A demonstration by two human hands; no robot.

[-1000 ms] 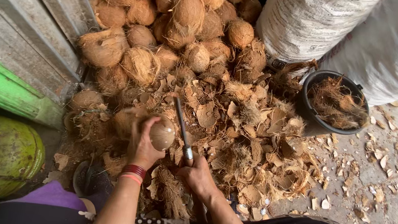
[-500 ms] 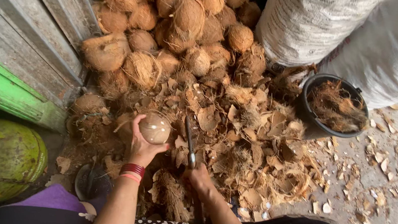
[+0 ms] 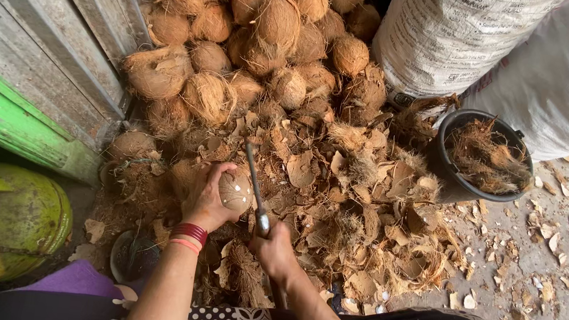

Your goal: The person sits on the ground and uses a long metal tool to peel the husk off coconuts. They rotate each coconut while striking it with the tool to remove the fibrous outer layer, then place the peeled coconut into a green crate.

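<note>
Left hand [image 3: 209, 198] cups a peeled coconut [image 3: 236, 192] over the husk litter [image 3: 339, 188] — fingers wrapped around it; right hand [image 3: 275, 249] is clenched on a knife [image 3: 255, 189], blade just beside the coconut, below the coconut pile [image 3: 257, 26]

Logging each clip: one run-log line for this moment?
left hand: grips coconut | right hand: holds knife, blade beside coconut | around: husk scraps, black bucket

The left hand [image 3: 206, 197] grips a peeled coconut [image 3: 235, 191], while the right hand [image 3: 275, 247] holds a knife [image 3: 255, 189] whose blade seems to touch it. Husk scraps [image 3: 365, 213] lie below a coconut pile [image 3: 256, 41] and beside a black bucket [image 3: 472, 194].
</note>
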